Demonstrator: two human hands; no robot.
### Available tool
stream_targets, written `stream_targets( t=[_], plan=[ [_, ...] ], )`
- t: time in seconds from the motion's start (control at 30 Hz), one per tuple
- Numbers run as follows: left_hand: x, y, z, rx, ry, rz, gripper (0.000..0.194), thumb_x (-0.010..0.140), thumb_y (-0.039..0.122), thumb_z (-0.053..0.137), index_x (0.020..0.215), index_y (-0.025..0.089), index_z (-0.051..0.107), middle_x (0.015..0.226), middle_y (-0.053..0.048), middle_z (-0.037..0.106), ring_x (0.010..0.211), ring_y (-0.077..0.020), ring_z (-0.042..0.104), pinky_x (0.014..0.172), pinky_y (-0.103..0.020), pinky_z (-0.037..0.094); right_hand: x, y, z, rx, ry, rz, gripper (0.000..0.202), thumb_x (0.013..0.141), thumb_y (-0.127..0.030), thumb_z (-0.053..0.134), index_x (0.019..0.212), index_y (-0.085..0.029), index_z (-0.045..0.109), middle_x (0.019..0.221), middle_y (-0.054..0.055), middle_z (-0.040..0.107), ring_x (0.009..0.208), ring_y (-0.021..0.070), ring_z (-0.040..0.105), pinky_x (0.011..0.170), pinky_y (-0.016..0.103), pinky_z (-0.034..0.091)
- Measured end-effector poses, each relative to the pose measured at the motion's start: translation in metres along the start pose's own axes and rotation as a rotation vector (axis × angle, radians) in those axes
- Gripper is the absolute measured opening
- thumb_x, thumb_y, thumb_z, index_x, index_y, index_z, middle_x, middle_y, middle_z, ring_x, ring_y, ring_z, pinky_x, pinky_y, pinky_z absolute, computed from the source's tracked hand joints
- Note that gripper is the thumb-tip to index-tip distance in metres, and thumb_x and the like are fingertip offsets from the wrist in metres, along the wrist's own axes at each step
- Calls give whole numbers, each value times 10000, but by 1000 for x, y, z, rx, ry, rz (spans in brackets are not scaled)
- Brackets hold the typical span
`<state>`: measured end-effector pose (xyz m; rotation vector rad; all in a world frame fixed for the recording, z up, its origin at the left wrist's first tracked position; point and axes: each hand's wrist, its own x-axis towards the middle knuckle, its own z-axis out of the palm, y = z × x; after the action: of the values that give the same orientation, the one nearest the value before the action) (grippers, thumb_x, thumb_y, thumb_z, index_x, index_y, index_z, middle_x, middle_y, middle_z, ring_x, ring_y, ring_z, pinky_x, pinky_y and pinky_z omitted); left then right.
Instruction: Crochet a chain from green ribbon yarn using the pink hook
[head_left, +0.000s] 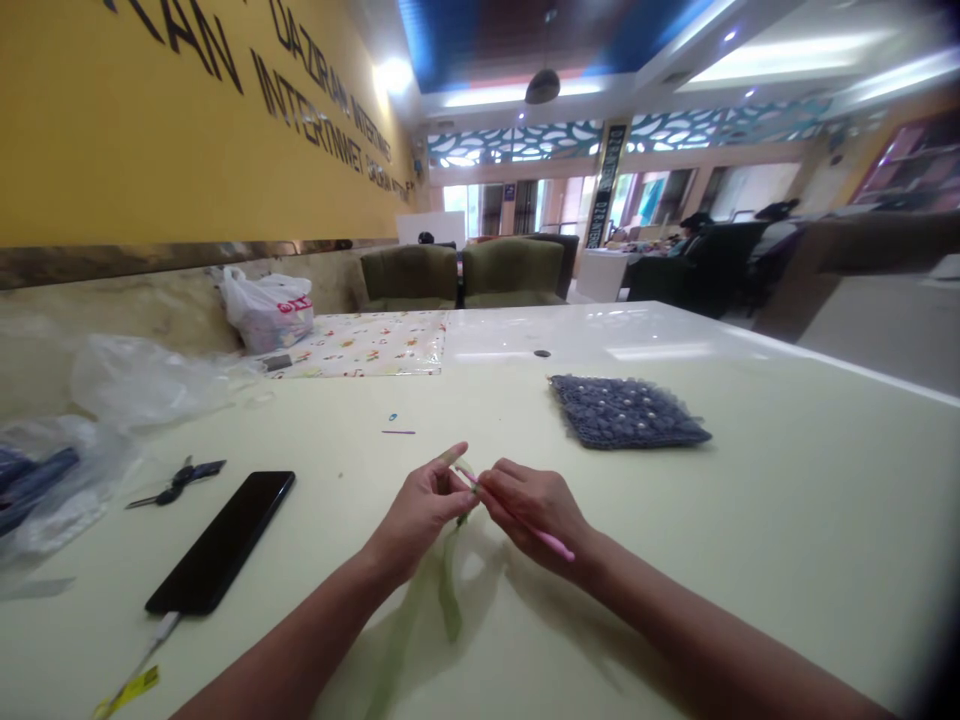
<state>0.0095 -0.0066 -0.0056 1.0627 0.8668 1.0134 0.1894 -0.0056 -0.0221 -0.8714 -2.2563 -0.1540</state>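
Near the middle of the table, my left hand point(429, 508) pinches a thin green ribbon point(450, 590), with its index finger raised and a loop of the ribbon by it. Long ends of the ribbon hang below toward the table. My right hand point(534, 505) is closed around a pink crochet hook point(551, 542), whose handle sticks out under the palm. The hook's tip meets the ribbon between both hands, where the fingertips nearly touch. The small stitch there is too small to make out.
A phone point(225, 540) on a cable and keys point(178, 483) lie at left, near plastic bags point(142, 380). Ahead are a purple needle point(398, 432) and a small blue clip point(393, 417). A dark beaded knitted piece point(628, 410) lies at right. People sit far off.
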Motion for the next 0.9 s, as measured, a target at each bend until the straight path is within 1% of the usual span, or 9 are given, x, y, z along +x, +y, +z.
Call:
stream_targets(
  t=[0.07, 0.13, 0.2, 0.3, 0.47, 0.67, 0.73, 0.83, 0.9],
  plan=[
    [0, -3, 3, -7, 49, 32, 662, 673, 185, 796, 1299, 161, 581, 665, 54, 548, 691, -105, 504, 839, -295, 376, 0, -5, 2, -203, 60, -19, 183, 926, -142, 458, 766, -179, 538, 686, 11, 560, 574, 125, 471, 526, 269, 273],
    [0, -4, 5, -77, 31, -1, 579, 670, 199, 801, 1223, 159, 635, 675, 46, 558, 700, -103, 511, 824, -284, 380, 0, -10, 2, -355, 124, -44, 189, 906, -106, 454, 747, -176, 528, 654, 17, 544, 551, 136, 435, 524, 298, 232],
    [0, -2, 4, -159, -35, -73, 505, 665, 184, 799, 1153, 147, 674, 692, 28, 581, 716, -105, 531, 824, -280, 387, 1, -14, 1, -408, 167, -55, 194, 901, -91, 460, 737, -176, 519, 636, 16, 529, 545, 139, 418, 532, 307, 222],
    [1, 5, 0, -232, -111, -140, 470, 673, 125, 770, 1135, 139, 684, 706, 17, 587, 714, -101, 548, 862, -291, 401, 1, -16, -3, -368, 196, -88, 219, 910, -111, 488, 704, -184, 495, 607, 1, 496, 545, 134, 405, 545, 302, 236],
    [2, 14, -8, -256, -129, -101, 494, 687, 63, 700, 1175, 135, 659, 751, -3, 594, 740, -118, 578, 906, -326, 409, 0, -13, -5, -203, 240, -95, 225, 913, -129, 510, 700, -191, 481, 578, -23, 458, 516, 118, 363, 534, 281, 252],
    [6, 20, -14, -283, -83, -62, 448, 652, 44, 658, 1095, 97, 693, 654, 13, 542, 702, -125, 544, 850, -301, 422, -2, -8, -5, 84, 192, -29, 216, 921, -145, 483, 711, -193, 475, 609, -28, 451, 531, 105, 379, 535, 262, 270],
    [7, 21, -16, -271, -58, -58, 434, 638, 50, 655, 1067, 94, 707, 657, 5, 556, 697, -126, 535, 863, -307, 416, 0, -9, -9, 240, 158, 35, 224, 930, -168, 475, 708, -191, 489, 610, -30, 458, 525, 97, 391, 527, 248, 293],
    [7, 18, -16, -219, -46, -47, 426, 642, 74, 668, 1064, 107, 715, 693, -13, 594, 732, -137, 540, 891, -318, 393, 4, -10, -16, 518, 106, 219, 256, 939, -224, 478, 687, -188, 514, 579, -35, 470, 496, 89, 416, 487, 220, 332],
    [7, 15, -16, -142, -48, -31, 429, 661, 90, 697, 1087, 128, 713, 722, -14, 602, 765, -138, 536, 873, -301, 373, 5, -9, -18, 634, 81, 323, 266, 941, -250, 480, 688, -186, 533, 556, -38, 481, 479, 89, 437, 456, 208, 344]
  ],
)
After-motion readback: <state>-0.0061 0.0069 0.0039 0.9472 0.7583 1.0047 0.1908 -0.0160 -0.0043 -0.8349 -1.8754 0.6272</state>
